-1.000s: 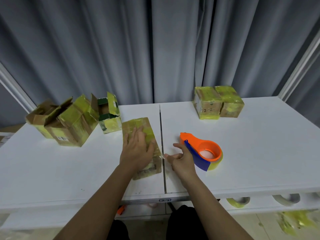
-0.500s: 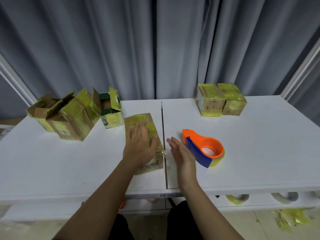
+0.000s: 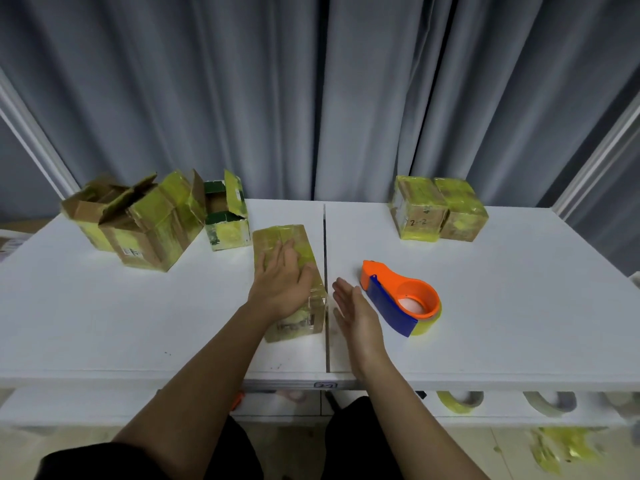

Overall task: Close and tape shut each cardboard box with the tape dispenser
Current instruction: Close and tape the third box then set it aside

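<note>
Closed taped cardboard box point(image 3: 289, 278) lies left of the table point(image 3: 519, 323) seam, left hand point(image 3: 282, 284) pressing flat on top, right hand point(image 3: 353, 311) open edgewise between it and the orange tape dispenser point(image 3: 401, 299), gripping nothing.

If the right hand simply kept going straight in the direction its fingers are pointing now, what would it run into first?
Probably nothing soon. The right hand points away along the table seam, between the flat box and the tape dispenser; the path looks free up to the curtain, though depth is unclear.
</note>
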